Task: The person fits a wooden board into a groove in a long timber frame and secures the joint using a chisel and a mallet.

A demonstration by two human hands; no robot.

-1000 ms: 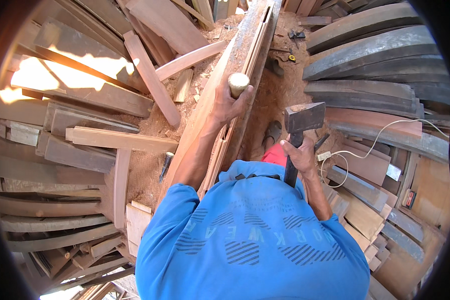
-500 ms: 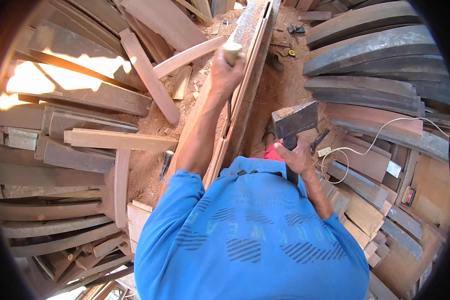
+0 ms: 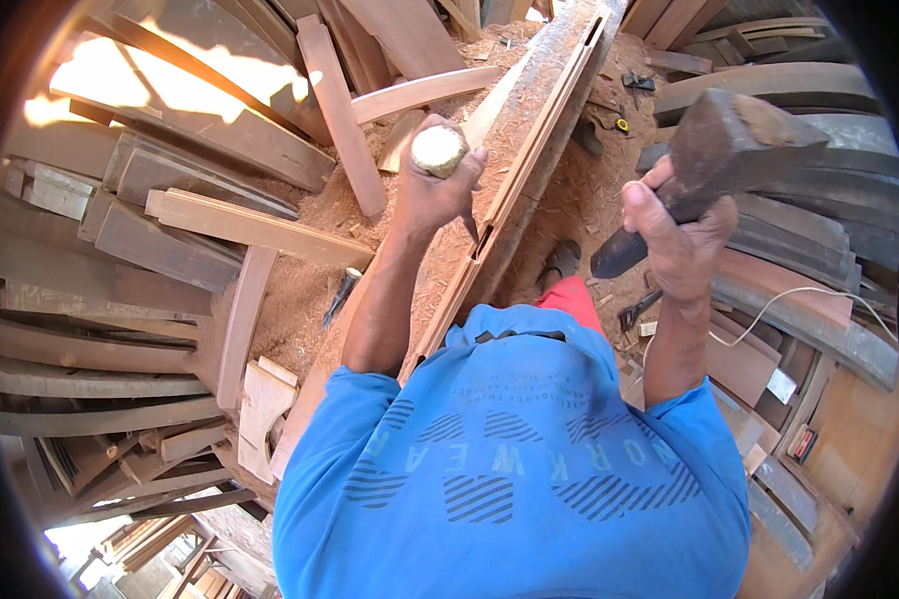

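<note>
My left hand (image 3: pixel 425 200) is wrapped round the handle of a chisel (image 3: pixel 438 152), whose pale round butt points up. Its dark blade slants down to a slot in a long, narrow wooden workpiece (image 3: pixel 521 170); whether the tip touches the wood I cannot tell. Off to the right, my right hand (image 3: pixel 684 240) grips a mallet (image 3: pixel 734 150) by its dark handle, close under the head. The blocky, dark head is raised and apart from the chisel. More dark slots run along the workpiece, which lies on a long timber bench (image 3: pixel 559 125).
Another chisel-like tool (image 3: pixel 342 298) lies left of my left forearm. Stacked boards (image 3: pixel 260 235) fill the left side, and curved timbers (image 3: pixel 759 85) the right. A yellow tape measure (image 3: pixel 622 126) rests among shavings. A white cord (image 3: pixel 799 293) runs across boards at right.
The mallet has risen from near my body, up and to the right. The chisel's butt now tilts more toward me, and its blade stands at the slot. The whole view has shifted.
</note>
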